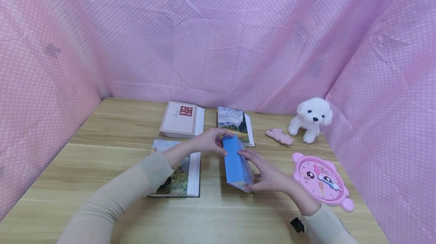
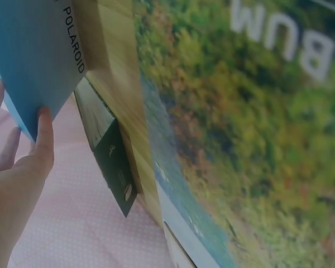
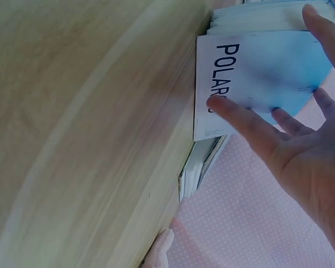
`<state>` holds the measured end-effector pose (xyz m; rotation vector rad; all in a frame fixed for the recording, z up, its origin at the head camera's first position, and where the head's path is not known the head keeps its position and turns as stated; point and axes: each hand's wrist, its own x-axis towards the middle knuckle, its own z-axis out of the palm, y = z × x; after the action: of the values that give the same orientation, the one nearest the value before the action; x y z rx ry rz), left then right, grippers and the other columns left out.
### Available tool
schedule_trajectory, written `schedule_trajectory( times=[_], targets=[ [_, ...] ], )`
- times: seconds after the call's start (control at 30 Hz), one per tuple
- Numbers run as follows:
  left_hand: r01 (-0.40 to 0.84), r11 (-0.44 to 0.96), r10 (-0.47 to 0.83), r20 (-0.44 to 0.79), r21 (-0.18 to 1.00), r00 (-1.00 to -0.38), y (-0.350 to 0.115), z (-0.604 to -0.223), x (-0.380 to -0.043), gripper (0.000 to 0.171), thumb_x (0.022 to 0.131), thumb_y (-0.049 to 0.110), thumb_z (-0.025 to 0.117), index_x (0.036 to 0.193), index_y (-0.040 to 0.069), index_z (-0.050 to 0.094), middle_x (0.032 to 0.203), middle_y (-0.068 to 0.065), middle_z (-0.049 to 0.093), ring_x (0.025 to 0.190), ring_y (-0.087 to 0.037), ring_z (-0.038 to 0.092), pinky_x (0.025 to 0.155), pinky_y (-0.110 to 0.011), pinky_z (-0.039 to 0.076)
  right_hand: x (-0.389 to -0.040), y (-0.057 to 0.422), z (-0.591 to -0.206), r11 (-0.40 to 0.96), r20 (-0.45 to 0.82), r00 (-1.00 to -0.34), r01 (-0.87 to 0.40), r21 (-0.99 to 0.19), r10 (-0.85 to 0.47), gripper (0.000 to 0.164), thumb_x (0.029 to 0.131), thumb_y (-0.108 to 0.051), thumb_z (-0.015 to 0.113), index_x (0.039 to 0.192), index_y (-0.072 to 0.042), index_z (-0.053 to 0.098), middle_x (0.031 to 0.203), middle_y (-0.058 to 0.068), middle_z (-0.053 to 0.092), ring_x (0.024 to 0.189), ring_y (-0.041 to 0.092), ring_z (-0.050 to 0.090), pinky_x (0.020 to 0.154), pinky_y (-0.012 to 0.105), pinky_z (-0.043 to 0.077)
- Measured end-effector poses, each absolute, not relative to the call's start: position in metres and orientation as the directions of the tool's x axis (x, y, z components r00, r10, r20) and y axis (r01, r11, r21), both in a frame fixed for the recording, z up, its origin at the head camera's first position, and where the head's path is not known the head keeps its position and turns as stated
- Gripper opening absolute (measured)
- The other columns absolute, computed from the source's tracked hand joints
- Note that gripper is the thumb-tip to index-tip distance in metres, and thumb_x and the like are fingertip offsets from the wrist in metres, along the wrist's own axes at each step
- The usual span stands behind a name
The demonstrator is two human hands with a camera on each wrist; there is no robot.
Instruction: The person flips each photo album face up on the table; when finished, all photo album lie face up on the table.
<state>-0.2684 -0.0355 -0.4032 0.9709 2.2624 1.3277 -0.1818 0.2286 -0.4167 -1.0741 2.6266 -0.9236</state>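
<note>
A blue album [image 1: 233, 162] stands tilted on the table between both hands, its blue spine facing up. "POLAROID" is printed on its cover [image 3: 268, 72], most of it readable in the right wrist view. My left hand [image 1: 210, 142] grips the far end, with fingers around the spine's corner. From the right, my right hand [image 1: 269, 174] holds the album, fingertips on the cover and thumb at the near page edges. Under my left forearm lies a landscape-covered album [image 1: 177, 183], partly hidden by the sleeve; "ALBUM" lettering on it partly shows in the left wrist view.
Behind lie a pale album with red characters [image 1: 177, 121] and another landscape album [image 1: 233, 121]. To the right are a small pink item [image 1: 279, 136], a white plush dog [image 1: 311, 119] and a pink toy clock [image 1: 321, 180]. Pink dotted cloth [image 1: 218, 47] surrounds the wooden table [image 1: 92, 149].
</note>
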Motion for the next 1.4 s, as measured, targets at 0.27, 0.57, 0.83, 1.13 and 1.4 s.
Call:
schedule_trajectory(
  times=[0.27,0.57,0.83,1.13,1.4],
  targets=[
    [0.415,0.369,0.712,0.034,0.831,-0.701,-0.04,-0.408,-0.268,0.064,0.077,0.013,0.078,0.135,0.012,0.051,0.136,-0.012,0.05,0.109,-0.028,0.059,0.084,-0.029,0.055,-0.182,0.224,-0.418,0.607,0.041,-0.73,-0.597,-0.524,-0.682,0.101,0.069,-0.038,0.083,0.15,-0.026,0.023,0.154,0.016,0.019,0.129,0.039,0.037,0.081,0.046,0.056],
    [0.438,0.444,0.703,-0.001,0.782,-0.711,-0.044,-0.413,-0.269,0.058,0.079,0.014,0.077,0.133,0.013,0.055,0.134,-0.012,0.055,0.104,-0.027,0.064,0.082,-0.028,0.056,-0.18,0.22,-0.418,0.643,0.028,-0.727,-0.624,-0.445,-0.686,0.093,0.068,-0.04,0.082,0.146,-0.025,0.033,0.153,0.012,0.026,0.136,0.036,0.03,0.098,0.055,0.043],
    [0.45,0.485,0.743,-0.082,0.75,-0.664,-0.05,-0.417,-0.269,0.065,0.078,0.015,0.078,0.137,0.01,0.049,0.133,-0.013,0.055,0.103,-0.023,0.064,0.083,-0.026,0.055,-0.179,0.216,-0.418,0.691,-0.025,-0.743,-0.609,-0.389,-0.669,0.088,0.067,-0.044,0.081,0.143,-0.028,0.039,0.152,0.009,0.03,0.134,0.039,0.032,0.099,0.06,0.04],
    [0.473,0.503,0.764,-0.118,0.723,-0.634,-0.052,-0.422,-0.267,0.069,0.077,0.013,0.078,0.138,0.006,0.047,0.135,-0.014,0.053,0.109,-0.027,0.061,0.087,-0.029,0.054,-0.181,0.215,-0.422,0.675,-0.008,-0.723,-0.64,-0.368,-0.691,0.082,0.068,-0.05,0.079,0.139,-0.027,0.045,0.149,0.009,0.035,0.132,0.043,0.031,0.098,0.064,0.038],
    [0.45,0.549,0.733,-0.147,0.704,-0.665,-0.05,-0.424,-0.261,0.068,0.078,0.012,0.078,0.138,0.011,0.048,0.141,-0.012,0.047,0.113,-0.03,0.06,0.087,-0.032,0.054,-0.181,0.214,-0.425,0.671,-0.025,-0.717,-0.639,-0.376,-0.697,0.079,0.069,-0.051,0.078,0.138,-0.029,0.046,0.149,0.005,0.035,0.135,0.037,0.028,0.102,0.059,0.037]
  ],
)
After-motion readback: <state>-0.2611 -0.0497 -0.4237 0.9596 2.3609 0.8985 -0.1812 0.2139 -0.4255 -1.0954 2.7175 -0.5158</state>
